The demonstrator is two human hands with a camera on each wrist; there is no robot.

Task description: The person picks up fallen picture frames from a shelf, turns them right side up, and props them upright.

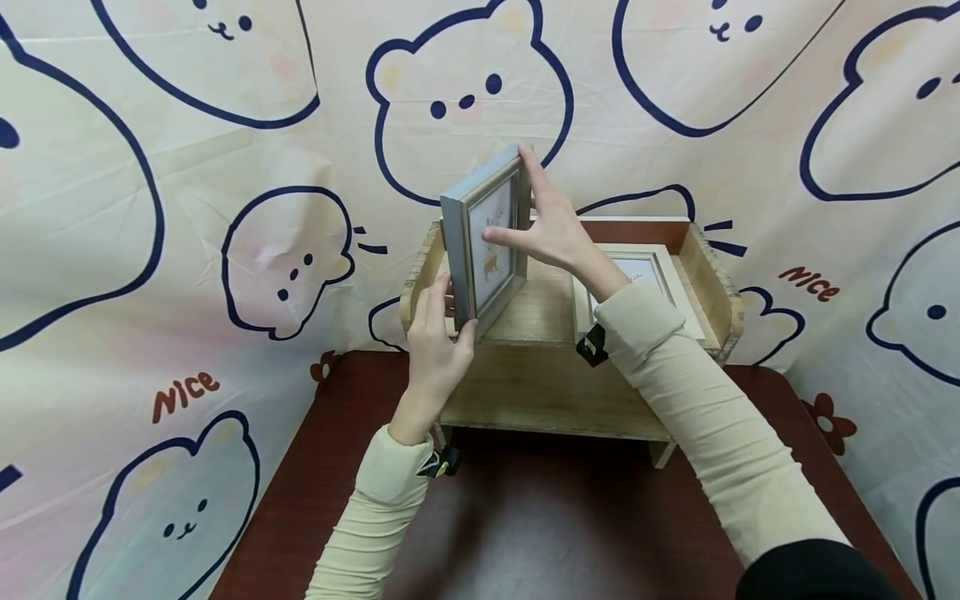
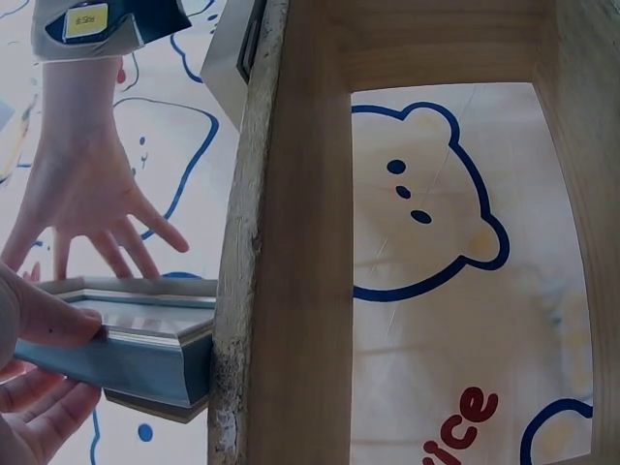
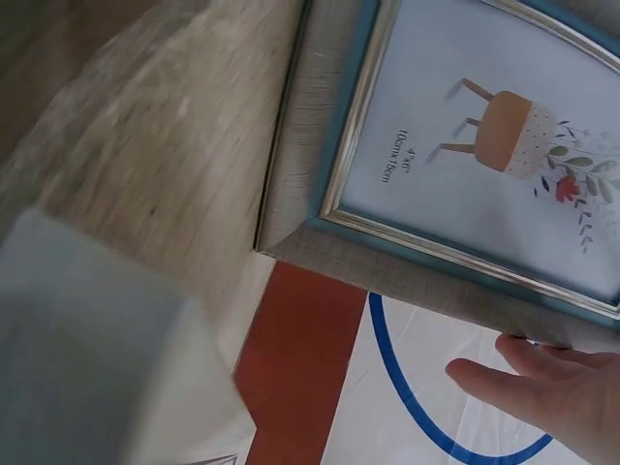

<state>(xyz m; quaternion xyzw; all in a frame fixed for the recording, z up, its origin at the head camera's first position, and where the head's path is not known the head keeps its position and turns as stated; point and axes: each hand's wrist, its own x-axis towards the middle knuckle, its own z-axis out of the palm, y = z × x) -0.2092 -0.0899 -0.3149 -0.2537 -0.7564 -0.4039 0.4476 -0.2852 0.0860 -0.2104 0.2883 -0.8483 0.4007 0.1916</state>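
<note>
While my left grip (image 1: pixel 438 337) pinches the blue-grey frame (image 1: pixel 487 279) low, my right grip (image 1: pixel 558 232), spread wide, touches its edge. White frame (image 1: pixel 666 271) rests on wooden shelf (image 1: pixel 536 312).

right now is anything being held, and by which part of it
The blue picture frame: the left hand grips its lower near corner; the right hand touches its far side.

Shows bright in head view; glares softly on tabletop (image 1: pixel 547 533), darkens beneath wooden shelf (image 1: pixel 555 392). Dims in both wrist views; blurs at lower left of right one.
</note>
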